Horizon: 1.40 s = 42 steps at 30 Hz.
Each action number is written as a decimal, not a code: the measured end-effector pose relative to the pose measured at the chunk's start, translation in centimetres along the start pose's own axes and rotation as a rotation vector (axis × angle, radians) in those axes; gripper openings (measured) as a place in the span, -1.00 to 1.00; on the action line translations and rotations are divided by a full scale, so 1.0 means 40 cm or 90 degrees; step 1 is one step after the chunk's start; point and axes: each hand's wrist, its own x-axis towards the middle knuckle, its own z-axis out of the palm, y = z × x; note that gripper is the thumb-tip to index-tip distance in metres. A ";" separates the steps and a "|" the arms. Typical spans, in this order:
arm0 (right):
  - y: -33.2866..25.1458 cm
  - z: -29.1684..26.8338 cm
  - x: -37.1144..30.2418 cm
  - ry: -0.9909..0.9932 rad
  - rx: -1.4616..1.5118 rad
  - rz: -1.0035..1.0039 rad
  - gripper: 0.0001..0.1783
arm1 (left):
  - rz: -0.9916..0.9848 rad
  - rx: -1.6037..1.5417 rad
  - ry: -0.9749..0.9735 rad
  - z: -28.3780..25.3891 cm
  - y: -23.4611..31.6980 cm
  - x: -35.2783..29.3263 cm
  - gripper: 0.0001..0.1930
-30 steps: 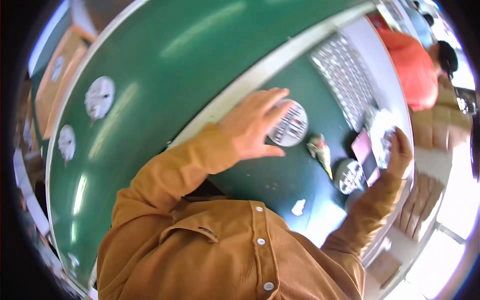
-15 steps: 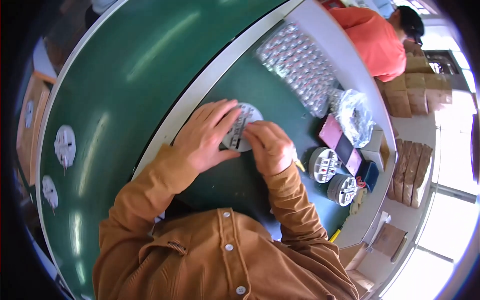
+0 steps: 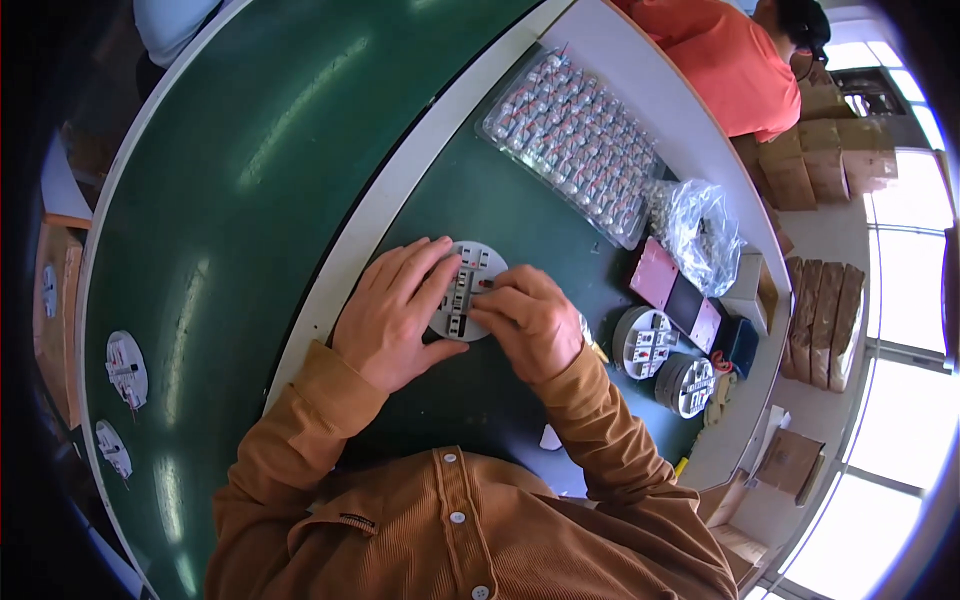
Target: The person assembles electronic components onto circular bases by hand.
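A round light-grey plate (image 3: 455,327) with raised slots and small black parts lies on the green tabletop before me. My left hand (image 3: 392,318) grips its left edge, fingers stretched over the rim and thumb at the near side. At the plate's right side, my right hand (image 3: 532,322) is closed in a pinch. Its fingertips touch the slotted face; whatever is between them is too small or hidden to name.
A clear tray (image 3: 575,140) of small parts lies at the back right, beside a clear plastic bag (image 3: 697,232). Nearer are two stacks of round plates (image 3: 640,345) (image 3: 685,385) and a pink-and-black box (image 3: 680,293). Two white plates (image 3: 127,370) (image 3: 113,450) lie far left. A person in orange (image 3: 715,60) is beyond.
The whole view has tilted, so the left side sits lower. My right fingers have shifted slightly on the plate's right side; my left hand keeps its hold.
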 end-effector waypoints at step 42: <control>-0.089 0.053 0.135 -0.117 -0.056 -0.021 -0.68 | -0.076 -0.169 0.069 0.017 -0.110 0.000 0.20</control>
